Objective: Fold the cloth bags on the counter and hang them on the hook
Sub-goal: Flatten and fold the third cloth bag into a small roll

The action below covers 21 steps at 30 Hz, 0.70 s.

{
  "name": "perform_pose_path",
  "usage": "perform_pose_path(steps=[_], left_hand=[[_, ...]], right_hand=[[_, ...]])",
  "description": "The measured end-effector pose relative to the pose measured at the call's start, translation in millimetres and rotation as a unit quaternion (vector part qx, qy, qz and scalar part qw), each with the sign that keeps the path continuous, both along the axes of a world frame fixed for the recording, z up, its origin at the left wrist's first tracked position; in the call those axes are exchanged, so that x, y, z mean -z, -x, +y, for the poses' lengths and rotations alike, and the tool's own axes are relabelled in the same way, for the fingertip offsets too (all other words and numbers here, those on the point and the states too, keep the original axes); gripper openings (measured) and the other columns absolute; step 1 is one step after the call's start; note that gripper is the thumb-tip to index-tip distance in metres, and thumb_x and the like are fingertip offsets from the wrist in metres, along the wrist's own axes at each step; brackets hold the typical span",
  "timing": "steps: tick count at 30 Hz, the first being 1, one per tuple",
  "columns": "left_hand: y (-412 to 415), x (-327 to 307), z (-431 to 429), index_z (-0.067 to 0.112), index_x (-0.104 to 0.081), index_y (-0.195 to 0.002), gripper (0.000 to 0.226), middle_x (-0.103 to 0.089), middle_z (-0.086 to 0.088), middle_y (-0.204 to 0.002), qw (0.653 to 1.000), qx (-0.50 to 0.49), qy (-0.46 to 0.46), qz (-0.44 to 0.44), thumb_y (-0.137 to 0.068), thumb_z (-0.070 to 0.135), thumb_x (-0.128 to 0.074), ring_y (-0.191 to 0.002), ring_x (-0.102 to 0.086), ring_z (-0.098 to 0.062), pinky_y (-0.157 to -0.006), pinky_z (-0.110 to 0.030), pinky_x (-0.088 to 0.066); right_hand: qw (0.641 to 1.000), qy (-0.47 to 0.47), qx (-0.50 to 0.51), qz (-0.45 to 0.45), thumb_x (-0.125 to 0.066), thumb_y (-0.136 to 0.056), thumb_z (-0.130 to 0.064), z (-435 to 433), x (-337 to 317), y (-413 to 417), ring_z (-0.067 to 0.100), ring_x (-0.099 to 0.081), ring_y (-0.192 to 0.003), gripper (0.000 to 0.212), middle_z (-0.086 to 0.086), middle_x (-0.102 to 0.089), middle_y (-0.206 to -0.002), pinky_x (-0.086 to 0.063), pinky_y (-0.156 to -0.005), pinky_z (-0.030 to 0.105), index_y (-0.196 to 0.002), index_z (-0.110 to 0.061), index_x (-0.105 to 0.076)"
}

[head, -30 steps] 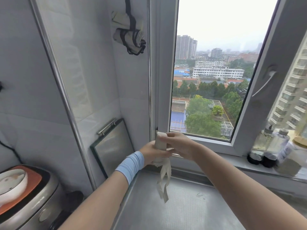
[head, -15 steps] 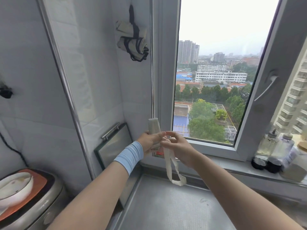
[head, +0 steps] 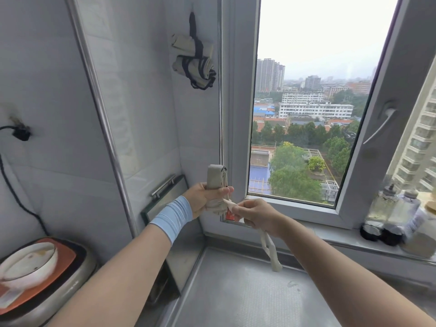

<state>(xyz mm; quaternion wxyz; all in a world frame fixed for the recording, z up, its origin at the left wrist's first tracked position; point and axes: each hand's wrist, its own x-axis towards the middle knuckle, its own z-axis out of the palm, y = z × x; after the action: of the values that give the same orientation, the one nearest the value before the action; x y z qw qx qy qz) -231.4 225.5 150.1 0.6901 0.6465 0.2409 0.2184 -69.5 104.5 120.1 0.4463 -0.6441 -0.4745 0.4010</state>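
Observation:
My left hand (head: 204, 197) grips a rolled-up beige cloth bag (head: 215, 177), held upright in front of the window frame. My right hand (head: 256, 214) pinches the bag's beige strap (head: 271, 251), which runs from the roll through my fingers and dangles down toward the steel counter (head: 236, 291). A small red tag shows at the roll's lower end. Two folded beige bags with black straps (head: 194, 61) hang from a hook (head: 191, 14) high on the tiled wall.
A steel-framed board with a handle (head: 165, 197) leans on the wall at the left. A cooker with a white bowl (head: 28, 263) on it sits at the lower left. Bottles (head: 389, 208) stand on the window sill at the right. A black plug (head: 21, 134) is in the wall.
Both hands have risen with the rolled bag. My right hand has pulled the strap away from the roll to the right, and the loop now hangs below that hand.

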Motion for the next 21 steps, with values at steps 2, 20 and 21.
perform_pose_path(steps=[2,20,21], left_hand=[[3,0,-2,0.002,-0.070,-0.103,0.038,-0.069,-0.014,-0.101,1.000,0.010,0.009,-0.016,-0.074,0.023,-0.081,-0.095,-0.066,-0.028,-0.086,-0.041,-0.053],[27,-11,-10,-0.007,-0.039,-0.134,0.043,-0.064,-0.004,-0.083,0.981,0.160,0.081,-0.072,-0.097,0.010,-0.050,-0.064,-0.060,-0.012,-0.062,-0.026,-0.051],[24,-14,-15,-0.008,-0.041,-0.134,0.045,-0.065,-0.011,-0.099,0.982,0.171,0.049,-0.064,-0.094,0.008,-0.052,-0.075,-0.064,-0.016,-0.067,-0.029,-0.053]], right_hand=[[1.000,0.000,-0.002,0.000,-0.062,-0.097,-0.030,0,-3,6,0.009,-0.040,-0.045,0.027,-0.007,-0.057,-0.052,-0.029,-0.048,0.023,-0.079,-0.013,-0.073],[0.979,0.129,0.028,-0.156,-0.034,-0.077,0.009,-5,23,-12,0.012,-0.040,-0.050,0.050,-0.005,-0.063,-0.054,-0.033,-0.046,0.019,-0.051,-0.017,-0.067],[0.976,0.141,0.038,-0.165,-0.036,-0.078,0.008,-1,22,-15,0.011,-0.039,-0.050,0.048,-0.009,-0.058,-0.049,-0.033,-0.045,0.019,-0.053,-0.018,-0.069]])
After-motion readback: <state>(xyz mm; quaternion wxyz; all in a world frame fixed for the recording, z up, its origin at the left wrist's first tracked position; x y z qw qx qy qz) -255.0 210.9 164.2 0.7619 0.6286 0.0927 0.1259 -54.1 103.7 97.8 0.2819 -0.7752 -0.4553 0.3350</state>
